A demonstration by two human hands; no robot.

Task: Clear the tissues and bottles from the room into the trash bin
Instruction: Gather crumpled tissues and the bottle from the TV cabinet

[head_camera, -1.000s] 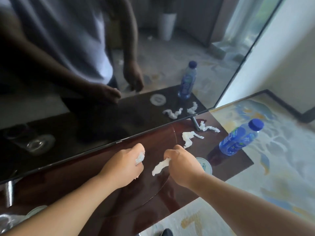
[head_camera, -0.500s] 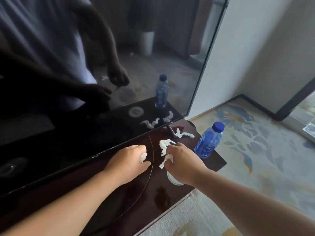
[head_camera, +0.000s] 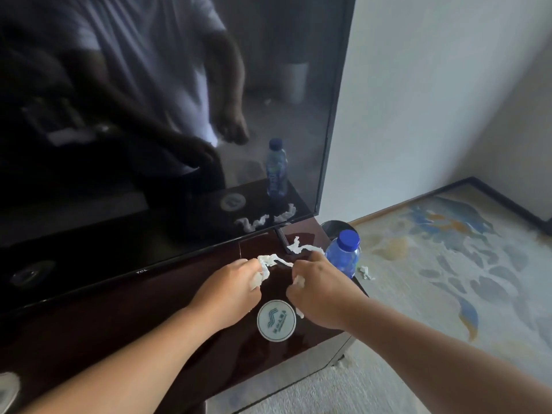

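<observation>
Low over the worktop point(head_camera: 239, 354), the left hand point(head_camera: 233, 289) has its grip curled round a tissue wad point(head_camera: 259, 279) and the right hand point(head_camera: 324, 297) pinches a scrap point(head_camera: 298, 280), probably bunching litter for one trip, while another tissue point(head_camera: 302, 248) and the bottle point(head_camera: 343, 258) sit just beyond

On cabinet point(head_camera: 143, 321): coaster point(head_camera: 276, 320) front, TV point(head_camera: 149, 130) behind, bottle point(head_camera: 343, 258) right end, tissue point(head_camera: 302, 248) left of bottle.
</observation>
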